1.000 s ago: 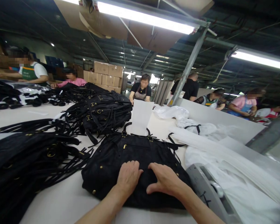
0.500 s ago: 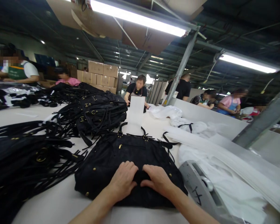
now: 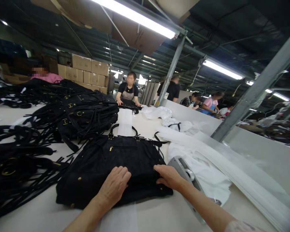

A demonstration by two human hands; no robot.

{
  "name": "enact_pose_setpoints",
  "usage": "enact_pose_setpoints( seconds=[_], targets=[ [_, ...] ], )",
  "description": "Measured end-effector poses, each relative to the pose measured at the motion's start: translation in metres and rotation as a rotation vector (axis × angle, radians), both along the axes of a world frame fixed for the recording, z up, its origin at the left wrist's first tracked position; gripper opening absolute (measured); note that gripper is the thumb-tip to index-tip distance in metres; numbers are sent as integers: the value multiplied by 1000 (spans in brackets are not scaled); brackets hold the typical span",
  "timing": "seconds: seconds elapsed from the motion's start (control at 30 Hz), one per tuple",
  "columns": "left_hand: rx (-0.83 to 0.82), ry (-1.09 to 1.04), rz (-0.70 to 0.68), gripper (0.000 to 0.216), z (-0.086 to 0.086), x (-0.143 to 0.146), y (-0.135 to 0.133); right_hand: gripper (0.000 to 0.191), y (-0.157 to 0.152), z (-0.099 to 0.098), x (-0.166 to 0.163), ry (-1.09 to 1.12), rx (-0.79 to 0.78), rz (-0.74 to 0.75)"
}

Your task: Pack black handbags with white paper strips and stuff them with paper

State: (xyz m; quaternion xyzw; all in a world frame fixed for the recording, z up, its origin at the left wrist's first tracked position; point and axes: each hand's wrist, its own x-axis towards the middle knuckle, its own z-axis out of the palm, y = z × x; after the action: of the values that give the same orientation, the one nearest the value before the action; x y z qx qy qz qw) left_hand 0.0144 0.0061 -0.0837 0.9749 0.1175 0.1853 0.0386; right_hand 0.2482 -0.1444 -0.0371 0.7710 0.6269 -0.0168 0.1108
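Note:
A black handbag with gold studs and a gold zip pull lies flat on the white table in front of me, handles pointing away. My left hand rests palm down on the bag's near part, fingers stretched out. My right hand sits at the bag's right near corner, its fingers curled over the edge of the bag. A grey tool lies just right of that hand.
A pile of black bags stands behind, and black straps lie at the left. White wrapping and folded sheets cover the right side beside a low white partition. A white sheet lies beyond the bag. Several people work at the table's far side.
My hands, close together on the middle of the bag before, have spread apart; the right one has moved to the bag's right corner. The view has swung to the right.

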Motion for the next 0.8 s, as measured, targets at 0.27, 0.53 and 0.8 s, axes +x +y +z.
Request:
enact_pose_setpoints(
  seconds=[0.27, 0.53, 0.8],
  targets=[
    [66, -54, 8, 21, -5, 1, 0, 38, 3, 7, -30, -124, 162, 149],
    [388, -214, -211, 17, -11, -4, -10, 35, -36, -64, -25, -222, 608, 483],
    [399, -102, -264, 28, -18, -19, -14, 59, -60, -44, -3, -191, 404, 562]
  ],
)
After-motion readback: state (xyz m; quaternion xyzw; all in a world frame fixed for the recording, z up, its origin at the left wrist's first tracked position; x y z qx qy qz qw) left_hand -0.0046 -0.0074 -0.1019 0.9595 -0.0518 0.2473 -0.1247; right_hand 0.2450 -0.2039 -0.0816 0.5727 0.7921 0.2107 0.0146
